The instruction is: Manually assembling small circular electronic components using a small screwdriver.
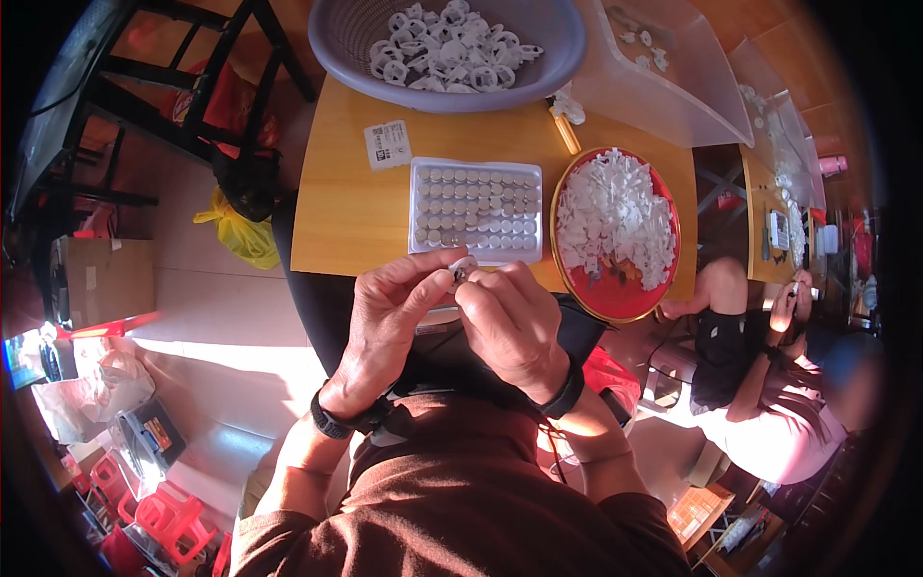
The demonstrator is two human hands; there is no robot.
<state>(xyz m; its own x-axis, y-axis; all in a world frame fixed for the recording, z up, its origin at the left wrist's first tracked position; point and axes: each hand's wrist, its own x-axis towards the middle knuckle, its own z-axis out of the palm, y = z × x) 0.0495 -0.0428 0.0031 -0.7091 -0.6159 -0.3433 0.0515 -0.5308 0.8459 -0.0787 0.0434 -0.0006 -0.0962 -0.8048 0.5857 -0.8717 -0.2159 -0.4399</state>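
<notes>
My left hand (389, 306) and my right hand (516, 325) meet at the table's near edge, both with fingers pinched on a small white plastic ring piece (465, 263). A dark spot shows in its middle; fingertips cover most of the rest. Just beyond them lies a white tray (476, 258) with rows of small round silver cells (478, 204). To its right is a red round plate (615, 300) with a gold rim, heaped with small white plastic pieces (615, 216). At the far side, a grey-blue basket (336, 60) holds many white ring pieces (452, 48).
On the wooden table (332, 207) lie a white label (387, 144) and an orange-handled tool (565, 132). A clear plastic bin (673, 91) stands at the far right. Another person (769, 413) works at a table on the right. A black metal frame (178, 82) stands left.
</notes>
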